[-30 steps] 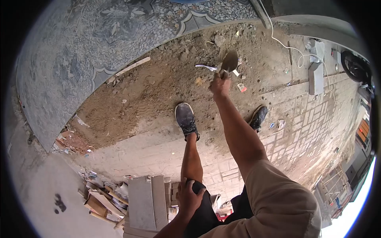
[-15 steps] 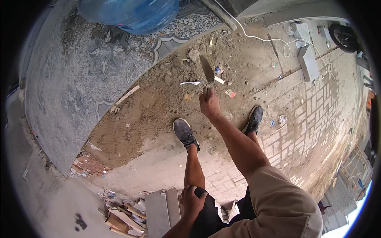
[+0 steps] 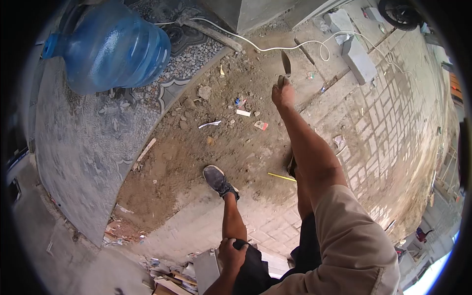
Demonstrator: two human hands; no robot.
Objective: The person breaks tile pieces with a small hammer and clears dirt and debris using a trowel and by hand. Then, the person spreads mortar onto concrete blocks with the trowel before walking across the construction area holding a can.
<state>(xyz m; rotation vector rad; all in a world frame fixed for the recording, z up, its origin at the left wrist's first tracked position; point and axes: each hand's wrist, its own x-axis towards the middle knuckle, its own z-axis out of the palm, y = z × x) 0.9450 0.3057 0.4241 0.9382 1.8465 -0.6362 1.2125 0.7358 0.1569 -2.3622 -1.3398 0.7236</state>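
My right hand (image 3: 283, 94) is closed around the handle of a trowel (image 3: 286, 64). The narrow metal blade points away from me, over the bare dirt (image 3: 246, 137) near the edge of the paving. My bent left knee (image 3: 240, 244) has my left hand (image 3: 231, 256) wrapped over it, thumb on the right side; some of those fingers are hidden. Below and left of the trowel, the soil carries a white scrap (image 3: 243, 113), a red-and-white wrapper (image 3: 261, 126) and small stones. A thin yellow strip (image 3: 281, 176) lies beside my right leg, which my forearm partly covers.
A large blue water bottle (image 3: 115, 49) lies on the patterned tile floor (image 3: 83, 142) at left. A white cable (image 3: 275, 48) crosses the ground toward a grey block (image 3: 359, 59). Brick paving (image 3: 378, 132) runs along the right, with a wheel (image 3: 399, 14) at the far corner.
My right hand has carried the trowel rightward and farther away, toward the paving edge. The view has shifted, bringing more of the blue bottle in. My left hand stays on the knee.
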